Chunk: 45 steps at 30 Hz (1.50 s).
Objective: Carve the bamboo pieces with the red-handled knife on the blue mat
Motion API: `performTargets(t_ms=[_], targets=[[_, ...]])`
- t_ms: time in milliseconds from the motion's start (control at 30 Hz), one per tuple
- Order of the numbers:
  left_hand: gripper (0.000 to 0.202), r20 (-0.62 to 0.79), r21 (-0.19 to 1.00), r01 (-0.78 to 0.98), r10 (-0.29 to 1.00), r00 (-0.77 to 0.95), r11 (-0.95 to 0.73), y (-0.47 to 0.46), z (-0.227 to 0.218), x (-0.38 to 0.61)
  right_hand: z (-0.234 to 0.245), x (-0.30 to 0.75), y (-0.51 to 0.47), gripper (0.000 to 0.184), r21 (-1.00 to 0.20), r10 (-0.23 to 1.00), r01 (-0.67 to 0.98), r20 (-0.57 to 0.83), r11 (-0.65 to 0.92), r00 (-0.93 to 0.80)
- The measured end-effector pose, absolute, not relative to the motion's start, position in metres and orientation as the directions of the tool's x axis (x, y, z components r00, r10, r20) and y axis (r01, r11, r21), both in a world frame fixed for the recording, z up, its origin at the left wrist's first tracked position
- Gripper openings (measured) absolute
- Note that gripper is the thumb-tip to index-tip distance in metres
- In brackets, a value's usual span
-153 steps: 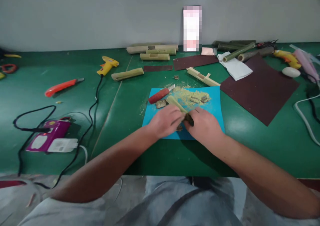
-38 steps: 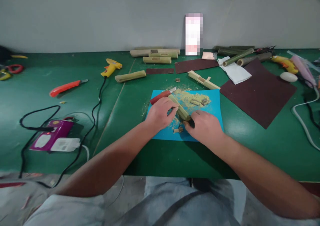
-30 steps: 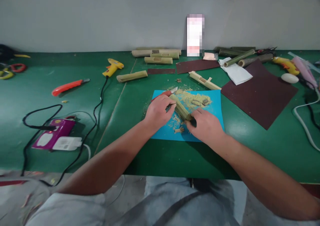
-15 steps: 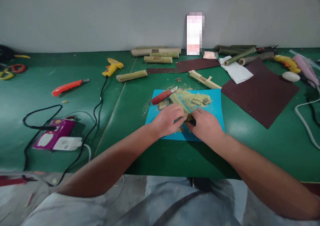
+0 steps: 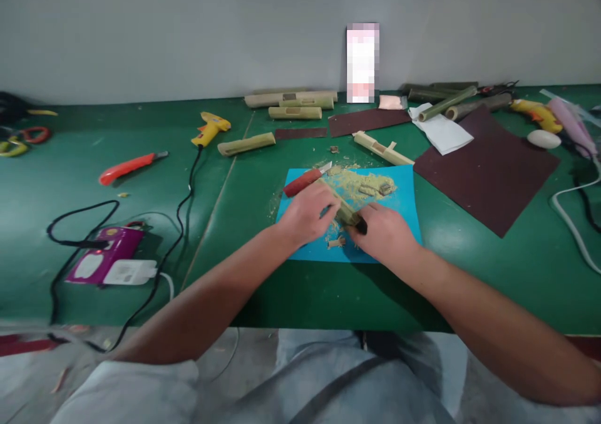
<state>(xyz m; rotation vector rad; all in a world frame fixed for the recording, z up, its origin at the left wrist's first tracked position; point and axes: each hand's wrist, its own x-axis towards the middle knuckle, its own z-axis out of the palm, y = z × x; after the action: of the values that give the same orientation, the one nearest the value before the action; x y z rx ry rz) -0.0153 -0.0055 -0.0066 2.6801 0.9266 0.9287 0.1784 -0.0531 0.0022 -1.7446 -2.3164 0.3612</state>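
A short green bamboo piece (image 5: pixel 344 210) lies slanted on a blue mat (image 5: pixel 399 205) in the middle of the green table (image 5: pixel 291 286). My left hand (image 5: pixel 307 214) is closed round its upper part. My right hand (image 5: pixel 382 233) is closed on its near end, where something dark shows at my fingertips; what it is I cannot make out. Yellowish sawdust (image 5: pixel 361 183) and small bamboo offcuts cover the mat's far half. A red-handled knife (image 5: pixel 305 180) lies on the mat just beyond my left hand.
More bamboo pieces (image 5: pixel 246 143) lie toward the wall. Dark sandpaper sheets (image 5: pixel 488 167) sit to the right. A yellow glue gun (image 5: pixel 209 128) with black cord, an orange utility knife (image 5: pixel 129 167) and a purple device (image 5: pixel 106 262) are on the left. A second glue gun (image 5: pixel 535 112) is far right.
My left hand has slid back and forth along the bamboo: up toward the knife, down toward my right hand, now up again. More shavings lie on the mat.
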Motion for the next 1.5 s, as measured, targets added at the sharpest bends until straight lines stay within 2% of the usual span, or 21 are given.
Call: performTargets(t_ms=[133,300,467,600,767,967,1067,1267,1500], targets=[[0.026,0.405,0.323,0.474,0.572,0.713,-0.819,-0.018,-0.006,-0.012,0.001,0.178,-0.053,0.013,-0.326,0.959,0.905,0.018,0.274,-0.284],[0.022,0.440,0.303,0.520,0.601,0.667,-0.799,-0.020,-0.006,-0.010,-0.001,0.179,-0.052,0.015,-0.344,0.961,0.900,0.036,0.269,-0.274],[0.026,0.374,0.367,0.430,0.554,0.744,-0.825,-0.014,-0.005,-0.011,-0.002,0.179,-0.052,0.012,-0.338,0.956,0.897,0.024,0.284,-0.293],[0.024,0.474,0.369,0.493,0.616,0.630,-0.788,-0.013,-0.003,-0.012,-0.001,0.178,-0.053,0.016,-0.342,0.964,0.903,0.034,0.260,-0.265],[0.026,0.391,0.374,0.443,0.572,0.722,-0.815,-0.016,-0.003,-0.012,-0.001,0.177,-0.054,0.011,-0.335,0.957,0.898,0.049,0.284,-0.285],[0.024,0.516,0.376,0.647,0.730,0.448,-0.663,0.024,-0.008,-0.048,-0.001,0.175,-0.055,0.015,-0.340,0.967,0.905,0.072,0.255,-0.245],[0.024,0.534,0.369,0.642,0.718,0.446,-0.673,0.024,-0.008,-0.047,-0.002,0.174,-0.056,0.013,-0.333,0.968,0.909,0.093,0.251,-0.233],[0.019,0.500,0.362,0.538,0.646,0.576,-0.761,0.003,-0.008,-0.031,-0.003,0.176,-0.055,0.014,-0.324,0.954,0.897,0.122,0.300,-0.274],[0.020,0.540,0.374,0.668,0.737,0.407,-0.643,0.013,-0.009,-0.046,0.001,0.175,-0.053,0.018,-0.322,0.970,0.915,0.063,0.242,-0.234]])
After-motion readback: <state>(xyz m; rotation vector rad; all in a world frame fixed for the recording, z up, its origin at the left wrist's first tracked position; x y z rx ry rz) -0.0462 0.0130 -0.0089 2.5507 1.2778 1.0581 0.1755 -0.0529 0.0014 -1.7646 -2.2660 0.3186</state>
